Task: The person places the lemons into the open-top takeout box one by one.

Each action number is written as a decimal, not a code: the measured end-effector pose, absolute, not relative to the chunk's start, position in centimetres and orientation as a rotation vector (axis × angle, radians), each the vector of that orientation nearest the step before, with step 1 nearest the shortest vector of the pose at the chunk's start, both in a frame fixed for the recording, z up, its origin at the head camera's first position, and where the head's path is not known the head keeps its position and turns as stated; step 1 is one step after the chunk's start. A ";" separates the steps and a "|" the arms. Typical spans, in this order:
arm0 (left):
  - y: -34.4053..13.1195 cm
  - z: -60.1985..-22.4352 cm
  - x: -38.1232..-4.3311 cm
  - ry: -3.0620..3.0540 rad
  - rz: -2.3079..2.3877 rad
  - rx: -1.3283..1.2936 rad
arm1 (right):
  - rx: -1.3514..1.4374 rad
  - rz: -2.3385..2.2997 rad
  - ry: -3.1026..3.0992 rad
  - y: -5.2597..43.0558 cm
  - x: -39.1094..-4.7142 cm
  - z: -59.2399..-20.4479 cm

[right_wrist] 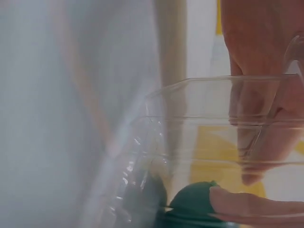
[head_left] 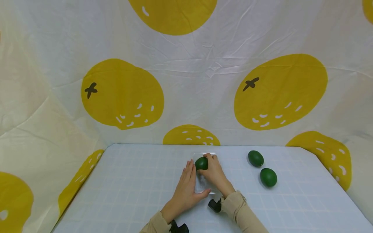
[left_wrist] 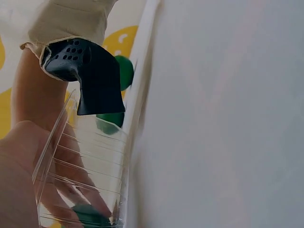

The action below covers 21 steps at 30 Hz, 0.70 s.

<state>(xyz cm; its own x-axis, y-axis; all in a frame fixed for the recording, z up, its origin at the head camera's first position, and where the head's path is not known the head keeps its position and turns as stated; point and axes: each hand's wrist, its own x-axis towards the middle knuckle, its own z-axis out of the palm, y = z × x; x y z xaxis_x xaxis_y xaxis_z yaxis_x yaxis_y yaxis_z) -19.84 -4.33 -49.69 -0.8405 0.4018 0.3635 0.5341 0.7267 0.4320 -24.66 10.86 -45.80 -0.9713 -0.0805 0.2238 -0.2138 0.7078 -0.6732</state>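
Observation:
A clear plastic box stands on the table between both hands; its ribbed wall fills much of the left wrist view. My right hand pinches a smooth dark green lime at the far end of the box, thumb nearer me and fingers beyond. Along the box's left side rests my left hand, fingers straight and thumb spread across the near end. Seen through plastic in the right wrist view, the lime has a dark green shape beside it, which may be a reflection.
Two more green limes, one farther back and one nearer, lie on the table to the right of the box. A pale checked cloth covers the table. Behind it hangs a white curtain with yellow fruit prints.

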 end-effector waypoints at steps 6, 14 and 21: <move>-4.3 -49.7 -19.9 -2.689 -0.778 -0.741 | 0.225 1.134 -2.728 10.9 -24.8 -46.1; -4.2 -49.7 -19.9 -2.660 -0.786 -0.741 | 0.208 1.125 -2.730 10.8 -24.6 -46.1; -4.2 -49.7 -19.8 -2.648 -0.759 -0.741 | 0.200 1.109 -2.728 10.6 -24.3 -45.7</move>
